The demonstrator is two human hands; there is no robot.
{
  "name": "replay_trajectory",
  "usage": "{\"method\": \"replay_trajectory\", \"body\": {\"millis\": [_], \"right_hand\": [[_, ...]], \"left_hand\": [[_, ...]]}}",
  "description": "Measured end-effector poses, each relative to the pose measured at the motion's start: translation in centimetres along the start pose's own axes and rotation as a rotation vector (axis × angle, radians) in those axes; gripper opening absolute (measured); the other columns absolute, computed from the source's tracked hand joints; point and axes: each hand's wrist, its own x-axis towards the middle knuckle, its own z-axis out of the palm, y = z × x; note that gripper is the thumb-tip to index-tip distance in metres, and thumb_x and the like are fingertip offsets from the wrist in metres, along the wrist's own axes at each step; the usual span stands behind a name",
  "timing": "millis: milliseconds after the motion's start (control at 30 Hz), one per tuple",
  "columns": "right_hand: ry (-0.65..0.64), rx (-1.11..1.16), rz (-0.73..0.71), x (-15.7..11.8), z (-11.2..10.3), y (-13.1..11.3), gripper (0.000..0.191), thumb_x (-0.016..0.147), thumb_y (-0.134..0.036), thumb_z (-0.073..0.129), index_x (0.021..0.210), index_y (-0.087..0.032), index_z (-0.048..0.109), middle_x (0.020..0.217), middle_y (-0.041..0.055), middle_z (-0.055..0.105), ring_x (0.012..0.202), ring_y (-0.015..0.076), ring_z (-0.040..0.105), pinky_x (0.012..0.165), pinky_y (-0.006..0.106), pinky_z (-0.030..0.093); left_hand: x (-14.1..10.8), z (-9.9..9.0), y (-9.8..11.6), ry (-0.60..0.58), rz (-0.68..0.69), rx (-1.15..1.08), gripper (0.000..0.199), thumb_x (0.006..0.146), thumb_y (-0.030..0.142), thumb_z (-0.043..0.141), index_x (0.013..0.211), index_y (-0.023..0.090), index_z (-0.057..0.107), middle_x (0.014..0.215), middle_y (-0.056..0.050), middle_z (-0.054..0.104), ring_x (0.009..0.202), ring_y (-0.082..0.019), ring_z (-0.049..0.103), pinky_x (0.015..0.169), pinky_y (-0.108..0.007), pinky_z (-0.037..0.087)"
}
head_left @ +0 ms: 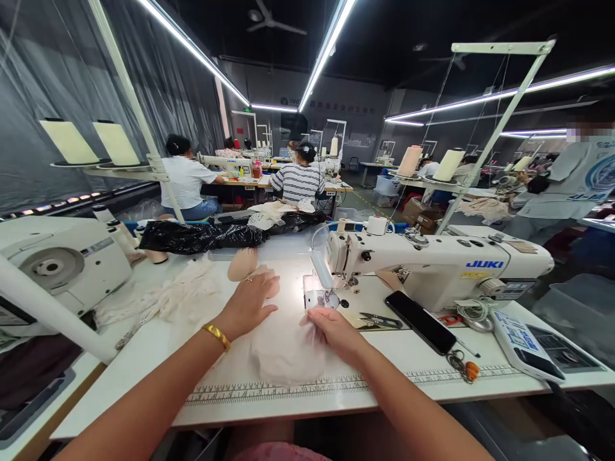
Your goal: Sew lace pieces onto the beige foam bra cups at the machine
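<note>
A piece of sheer, pale cream fabric lies on the white table in front of the sewing machine. My left hand rests on the fabric's left side with its fingers stretched out, touching the edge of a beige pad beneath them. Just beyond those fingers is a beige rounded cup-shaped pad. At the lit needle plate, my right hand pinches the fabric's right edge between thumb and fingers. The fabric's underside is hidden.
Thread snips, a black phone, keys and a white device lie to the right. Lace fabric is heaped at left, with a black plastic bag behind. A printed ruler runs along the front edge.
</note>
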Motion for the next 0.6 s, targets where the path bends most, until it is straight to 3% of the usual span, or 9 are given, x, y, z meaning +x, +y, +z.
{"method": "replay_trajectory", "body": {"millis": [67,233,367,433,500,533,600], "right_hand": [[0.018,0.028,0.002,0.7,-0.7,0.8,0.054,0.079,-0.071,0.071,0.086,-0.017,0.069,0.067,-0.0001,0.066,0.058,0.0121,0.059,0.058,0.025,0.042],[0.029,0.064,-0.006,0.7,-1.1,1.3,0.050,0.074,-0.064,0.079,0.090,-0.017,0.070,0.070,-0.0003,0.067,0.063,0.0126,0.062,0.060,0.024,0.042],[0.037,0.088,-0.019,0.7,-0.8,1.1,0.045,0.073,-0.059,0.082,0.089,-0.019,0.068,0.069,-0.0018,0.067,0.063,0.0137,0.063,0.059,0.025,0.042],[0.037,0.100,-0.033,0.6,-0.7,1.1,0.046,0.074,-0.060,0.081,0.088,-0.019,0.068,0.070,-0.0012,0.069,0.062,0.0142,0.064,0.057,0.026,0.042],[0.029,0.109,-0.046,0.4,-0.7,1.2,0.049,0.076,-0.064,0.078,0.088,-0.018,0.068,0.073,0.0010,0.071,0.062,0.0145,0.064,0.057,0.026,0.043],[0.023,0.113,-0.051,0.3,-0.6,1.2,0.051,0.078,-0.066,0.076,0.089,-0.017,0.068,0.075,0.0024,0.072,0.062,0.0147,0.065,0.057,0.026,0.043],[0.009,0.118,-0.062,0.0,-0.5,1.1,0.056,0.079,-0.071,0.072,0.090,-0.016,0.067,0.078,0.0049,0.074,0.063,0.0155,0.066,0.057,0.026,0.044]], "left_hand": [[1.5,0.7,-1.5,-0.027,0.051,0.095,0.037,0.080,0.006,0.060,0.116,0.017,0.063,0.131,-0.014,0.065,0.126,-0.034,0.057,0.106,-0.050,0.043],[3.2,1.5,-2.9,-0.050,0.125,0.229,0.024,0.080,0.000,0.054,0.085,0.020,0.067,0.092,-0.009,0.071,0.093,-0.028,0.065,0.093,-0.043,0.047],[3.2,0.0,-1.8,0.135,0.034,0.243,0.015,0.087,0.011,0.053,0.086,0.020,0.065,0.095,-0.009,0.070,0.097,-0.028,0.064,0.093,-0.043,0.046],[2.3,-1.3,-0.4,0.273,-0.077,0.247,0.010,0.090,0.020,0.051,0.085,0.020,0.060,0.091,-0.010,0.068,0.090,-0.028,0.063,0.084,-0.041,0.049],[0.7,-2.5,1.6,0.342,-0.222,0.107,0.012,0.091,0.030,0.052,0.085,0.021,0.055,0.079,-0.004,0.063,0.071,-0.023,0.060,0.065,-0.033,0.048],[-0.3,-2.9,2.7,0.328,-0.335,-0.114,0.016,0.090,0.037,0.056,0.084,0.022,0.054,0.072,0.000,0.058,0.064,-0.020,0.056,0.057,-0.029,0.044],[-2.5,-3.2,4.9,0.197,-0.461,-0.576,0.029,0.084,0.050,0.063,0.084,0.022,0.053,0.070,0.003,0.055,0.062,-0.017,0.053,0.053,-0.024,0.041]]}}
